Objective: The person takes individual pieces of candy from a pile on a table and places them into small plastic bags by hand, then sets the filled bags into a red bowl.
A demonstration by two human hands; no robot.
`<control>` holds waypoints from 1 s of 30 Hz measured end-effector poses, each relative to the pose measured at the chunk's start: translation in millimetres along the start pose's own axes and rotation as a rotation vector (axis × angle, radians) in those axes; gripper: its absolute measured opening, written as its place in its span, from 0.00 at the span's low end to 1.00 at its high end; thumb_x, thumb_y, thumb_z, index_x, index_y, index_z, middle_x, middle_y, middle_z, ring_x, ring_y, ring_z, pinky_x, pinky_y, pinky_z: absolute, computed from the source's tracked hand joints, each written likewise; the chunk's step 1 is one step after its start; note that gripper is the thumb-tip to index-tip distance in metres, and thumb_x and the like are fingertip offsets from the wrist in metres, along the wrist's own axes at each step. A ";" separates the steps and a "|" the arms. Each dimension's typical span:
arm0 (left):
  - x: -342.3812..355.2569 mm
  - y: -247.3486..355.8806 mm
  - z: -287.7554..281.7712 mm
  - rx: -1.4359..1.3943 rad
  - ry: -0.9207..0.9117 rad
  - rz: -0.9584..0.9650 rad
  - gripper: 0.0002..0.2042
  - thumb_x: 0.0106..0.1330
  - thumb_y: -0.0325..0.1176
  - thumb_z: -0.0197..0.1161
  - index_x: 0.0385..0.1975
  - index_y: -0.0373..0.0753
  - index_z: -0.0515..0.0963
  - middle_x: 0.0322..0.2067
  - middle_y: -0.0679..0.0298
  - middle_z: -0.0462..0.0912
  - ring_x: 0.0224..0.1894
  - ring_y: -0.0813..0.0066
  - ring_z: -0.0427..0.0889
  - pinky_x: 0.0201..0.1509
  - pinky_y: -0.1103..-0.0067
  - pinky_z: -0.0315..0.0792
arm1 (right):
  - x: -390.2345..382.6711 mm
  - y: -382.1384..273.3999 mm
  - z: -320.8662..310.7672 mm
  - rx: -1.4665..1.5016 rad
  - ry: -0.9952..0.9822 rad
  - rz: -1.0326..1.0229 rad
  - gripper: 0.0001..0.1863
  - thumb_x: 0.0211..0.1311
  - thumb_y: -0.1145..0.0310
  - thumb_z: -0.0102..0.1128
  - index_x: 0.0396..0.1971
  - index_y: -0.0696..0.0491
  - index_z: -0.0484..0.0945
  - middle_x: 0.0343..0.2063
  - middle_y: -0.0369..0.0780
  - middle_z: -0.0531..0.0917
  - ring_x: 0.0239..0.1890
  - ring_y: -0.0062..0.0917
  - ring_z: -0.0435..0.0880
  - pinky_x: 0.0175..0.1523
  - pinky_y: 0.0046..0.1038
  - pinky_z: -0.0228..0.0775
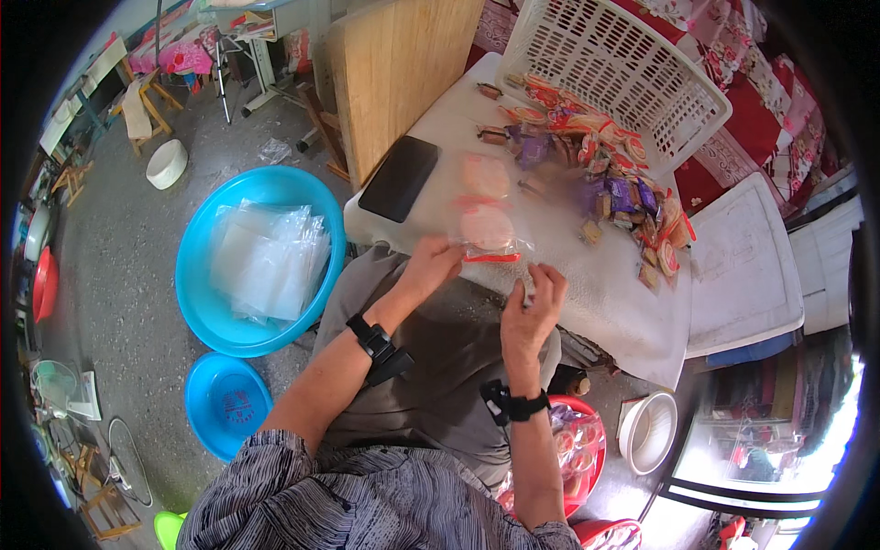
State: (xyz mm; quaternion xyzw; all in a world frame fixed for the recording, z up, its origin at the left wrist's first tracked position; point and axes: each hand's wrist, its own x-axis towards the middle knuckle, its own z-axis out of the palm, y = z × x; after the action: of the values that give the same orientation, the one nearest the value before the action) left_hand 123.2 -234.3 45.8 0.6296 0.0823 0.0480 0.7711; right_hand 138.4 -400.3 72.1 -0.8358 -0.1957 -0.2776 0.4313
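Note:
On the white-covered table in front of me lies a clear bag [489, 229] with round, pale, biscuit-like pieces and a red strip at its near edge. The fingertips of my left hand [433, 266] are closed at the bag's near left corner. Just off the near right corner, my right hand [534, 307] is half curled, thumb and fingers apart, with nothing visible in it. Another pale, red-edged packet [484, 174] sits directly beyond the bag; both look slightly blurred. Black bands are strapped to my wrists.
A heap of small purple, brown and red wrapped snacks [623, 197] spills from a tipped white basket [706, 101]. A black tablet-like slab [399, 179] lies by an upright wooden board [394, 73]. At left, a blue basin [192, 293] holds clear bags; a red basin [598, 458] stands by my right forearm.

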 end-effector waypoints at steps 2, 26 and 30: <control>-2.2 3.9 0.7 -0.004 -0.008 -0.004 0.10 0.65 0.33 0.49 0.23 0.38 0.73 0.14 0.74 0.65 0.16 0.89 0.59 0.18 0.86 0.52 | -6.2 -2.6 -5.0 0.089 -0.054 0.253 0.09 0.54 0.74 0.58 0.35 0.59 0.74 0.38 0.43 0.75 0.32 0.28 0.77 0.31 0.22 0.71; 0.3 3.5 1.2 -0.034 -0.024 -0.011 0.11 0.65 0.35 0.52 0.32 0.37 0.79 0.13 0.75 0.65 0.15 0.90 0.60 0.17 0.89 0.51 | 4.6 -16.0 43.6 0.877 -0.122 0.816 0.07 0.57 0.69 0.56 0.28 0.57 0.78 0.19 0.35 0.79 0.16 0.14 0.71 0.20 0.18 0.65; 3.9 -6.2 -0.9 -0.065 -0.061 0.003 0.10 0.65 0.35 0.53 0.32 0.36 0.78 0.14 0.76 0.65 0.16 0.90 0.60 0.18 0.88 0.52 | 3.8 -18.1 43.2 0.732 -0.037 0.544 0.06 0.57 0.70 0.56 0.27 0.57 0.78 0.18 0.33 0.77 0.17 0.14 0.71 0.22 0.18 0.66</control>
State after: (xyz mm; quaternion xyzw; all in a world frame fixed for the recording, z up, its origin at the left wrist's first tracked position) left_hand 126.7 -234.1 39.3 0.6054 0.0562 0.0325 0.7932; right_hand 143.8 -354.1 65.1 -0.6541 -0.0618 -0.0518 0.7521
